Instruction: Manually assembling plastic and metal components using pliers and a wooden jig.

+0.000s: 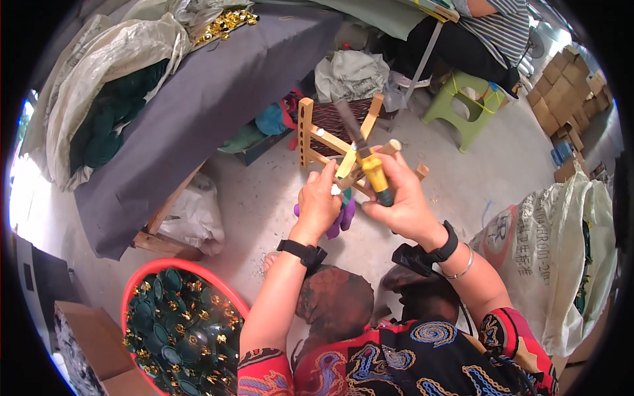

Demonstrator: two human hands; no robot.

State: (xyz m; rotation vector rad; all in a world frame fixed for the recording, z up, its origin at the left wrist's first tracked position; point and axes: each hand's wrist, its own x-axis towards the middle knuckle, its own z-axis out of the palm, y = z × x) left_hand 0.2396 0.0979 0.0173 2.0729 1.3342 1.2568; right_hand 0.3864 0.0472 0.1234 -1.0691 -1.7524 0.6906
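My right hand (411,200) is wrapped round a tool with a yellow and green handle (375,173). A dark, blurred shaft reaches up and away from that handle. Close beside it, my left hand (319,203) is closed, its fingertips pinching at a small pale bit that I cannot make out. Both hands are over a wooden frame (328,140) with upright posts and crossing bars. Purple finger-like pieces (341,221) with some green show just below my left fingers.
At lower left, a red-rimmed tub (165,263) holds dark green discs with gold bits. Sacks stand at upper left (142,43) and right (528,231). A grey-covered table (218,99) runs along the left. A green stool (465,102), a seated person (485,39) and stacked cartons (561,86) are farther off.
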